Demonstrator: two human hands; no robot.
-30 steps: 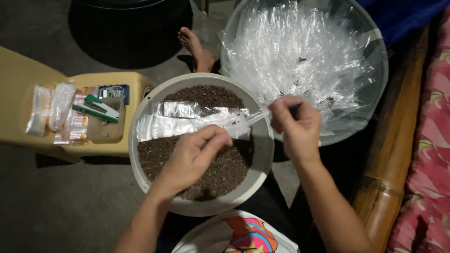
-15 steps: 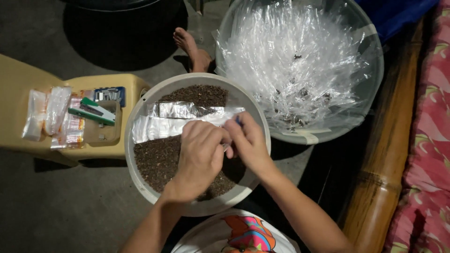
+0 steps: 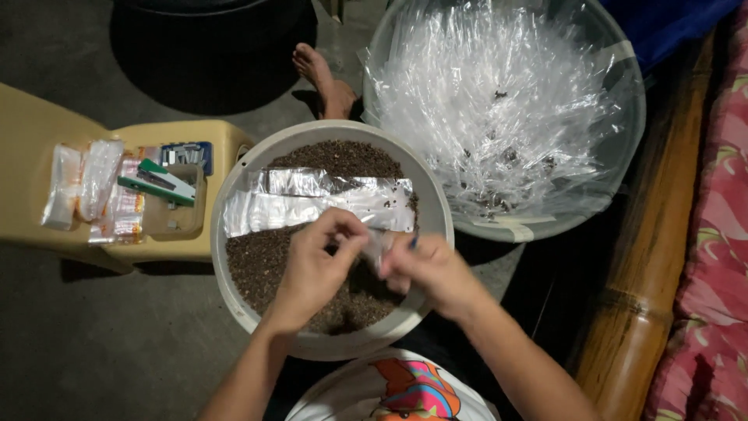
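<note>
Both hands, left (image 3: 315, 269) and right (image 3: 425, 269), pinch a small clear plastic sachet (image 3: 379, 248) over the round white basin of dark seeds (image 3: 257, 265); filled packets crowd the large clear tub (image 3: 623, 168), many seeds remaining.

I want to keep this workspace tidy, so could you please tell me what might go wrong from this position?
Both hands, left hand and right hand, pinch a small clear packet right over the bowl of dark grains; a slip could scatter grains.

The loose plastic sheets lying on the grains could perhaps get dragged out by a wrist.

The stapler sits near the edge of the yellow stool and might be knocked off.
</note>
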